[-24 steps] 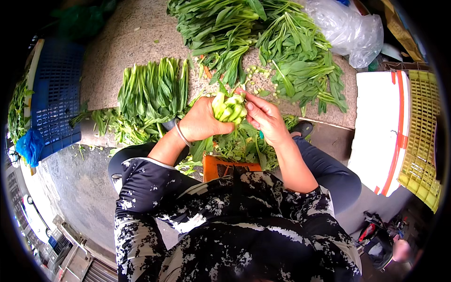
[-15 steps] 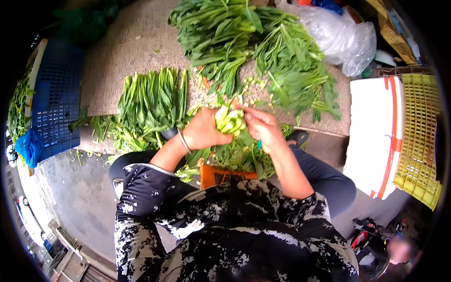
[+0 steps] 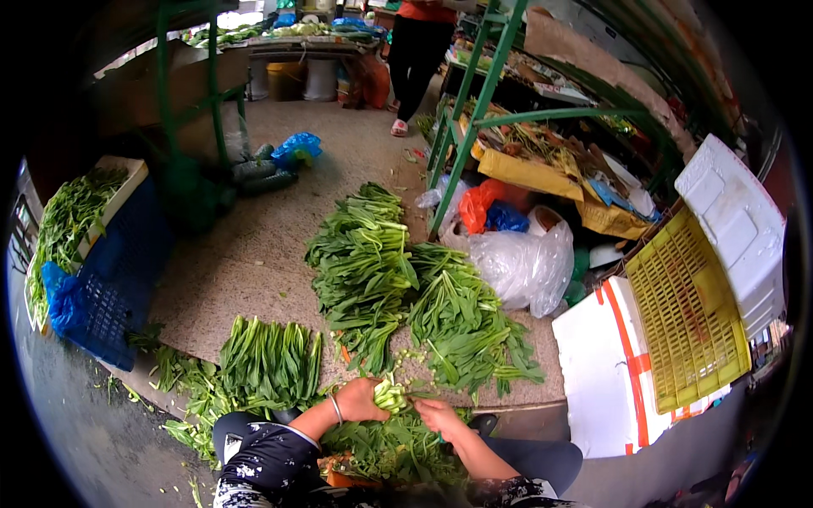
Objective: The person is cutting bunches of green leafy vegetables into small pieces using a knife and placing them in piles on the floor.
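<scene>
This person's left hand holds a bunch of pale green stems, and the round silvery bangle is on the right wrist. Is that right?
Not quite: the head view shows the round silvery bangle on the left, not the right. The left hand does hold the bunch of pale green stems.

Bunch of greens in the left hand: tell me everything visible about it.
The bunch of greens is a tight cluster of smooth, fresh-looking, pale green stalks, their ends angled up toward the camera. The left hand grips it from the left, holding it above loose leaves near the person's lap. The right hand is close on its right; whether it touches the bunch is unclear. Its lower part is hard to tell from the leaves beneath.
</scene>
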Action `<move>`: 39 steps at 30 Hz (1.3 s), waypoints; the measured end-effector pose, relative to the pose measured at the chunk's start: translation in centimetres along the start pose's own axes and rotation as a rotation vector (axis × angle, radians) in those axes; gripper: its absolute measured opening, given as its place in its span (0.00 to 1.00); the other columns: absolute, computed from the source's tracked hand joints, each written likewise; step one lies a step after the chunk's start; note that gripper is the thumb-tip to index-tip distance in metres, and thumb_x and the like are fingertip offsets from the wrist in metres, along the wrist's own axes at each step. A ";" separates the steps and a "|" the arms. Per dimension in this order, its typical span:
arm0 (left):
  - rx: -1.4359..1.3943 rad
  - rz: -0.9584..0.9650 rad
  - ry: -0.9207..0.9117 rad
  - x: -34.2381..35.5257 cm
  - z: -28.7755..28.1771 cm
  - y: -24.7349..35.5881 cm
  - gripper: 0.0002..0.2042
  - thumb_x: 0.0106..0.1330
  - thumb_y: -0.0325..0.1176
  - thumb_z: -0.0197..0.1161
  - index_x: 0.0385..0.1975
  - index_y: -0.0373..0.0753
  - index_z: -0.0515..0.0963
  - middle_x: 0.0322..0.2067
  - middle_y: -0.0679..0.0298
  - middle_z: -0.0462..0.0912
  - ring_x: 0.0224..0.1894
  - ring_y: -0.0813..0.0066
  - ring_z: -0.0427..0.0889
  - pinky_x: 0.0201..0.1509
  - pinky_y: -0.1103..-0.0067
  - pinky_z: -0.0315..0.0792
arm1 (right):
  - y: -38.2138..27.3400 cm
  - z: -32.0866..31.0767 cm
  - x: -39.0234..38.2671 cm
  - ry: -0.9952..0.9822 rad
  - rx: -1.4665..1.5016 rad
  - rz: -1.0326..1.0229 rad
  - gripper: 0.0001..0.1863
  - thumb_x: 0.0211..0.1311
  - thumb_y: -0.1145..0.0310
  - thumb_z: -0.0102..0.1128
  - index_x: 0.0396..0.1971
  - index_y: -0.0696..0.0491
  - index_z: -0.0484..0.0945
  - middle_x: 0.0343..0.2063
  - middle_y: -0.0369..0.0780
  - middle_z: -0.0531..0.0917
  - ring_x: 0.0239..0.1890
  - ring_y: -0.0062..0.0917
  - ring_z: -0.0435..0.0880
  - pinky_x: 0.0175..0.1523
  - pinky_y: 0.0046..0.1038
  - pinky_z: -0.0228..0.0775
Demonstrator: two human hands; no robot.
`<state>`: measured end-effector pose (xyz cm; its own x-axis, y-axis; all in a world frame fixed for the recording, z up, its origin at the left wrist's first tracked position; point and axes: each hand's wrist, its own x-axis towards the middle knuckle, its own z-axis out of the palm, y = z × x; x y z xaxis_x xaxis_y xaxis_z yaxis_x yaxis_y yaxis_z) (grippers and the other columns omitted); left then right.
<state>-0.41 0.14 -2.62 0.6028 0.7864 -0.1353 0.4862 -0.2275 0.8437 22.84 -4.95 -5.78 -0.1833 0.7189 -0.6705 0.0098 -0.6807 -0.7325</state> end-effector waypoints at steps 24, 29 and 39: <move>-1.143 -0.035 0.231 -3.3 -6.6 4.9 0.19 0.45 0.23 0.60 0.41 0.35 0.73 0.35 0.67 0.77 0.37 0.78 0.75 0.42 0.81 0.69 | -1.2 -3.3 19.4 0.282 0.168 0.016 0.18 0.59 0.57 0.51 0.18 0.55 0.71 0.15 0.39 0.76 0.13 0.23 0.70 0.17 0.25 0.59; -1.023 -0.057 0.157 -2.5 -7.0 4.9 0.21 0.44 0.23 0.63 0.42 0.33 0.71 0.39 0.63 0.78 0.40 0.76 0.76 0.43 0.80 0.71 | -1.9 -3.4 27.2 0.412 0.253 -0.115 0.13 0.59 0.58 0.52 0.24 0.53 0.72 0.18 0.37 0.75 0.16 0.22 0.72 0.17 0.25 0.58; -0.795 -0.140 -0.098 -1.5 -4.6 4.8 0.20 0.40 0.27 0.64 0.37 0.35 0.72 0.34 0.65 0.79 0.35 0.79 0.76 0.44 0.82 0.70 | -4.7 -0.3 25.7 0.545 0.353 -0.023 0.15 0.56 0.62 0.58 0.37 0.56 0.70 0.25 0.38 0.76 0.23 0.23 0.76 0.19 0.26 0.57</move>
<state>-1.88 0.46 4.02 0.6405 0.7147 -0.2808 -0.0115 0.3745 0.9271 18.41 16.81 -19.64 0.3467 0.6392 -0.6864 -0.3285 -0.6027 -0.7272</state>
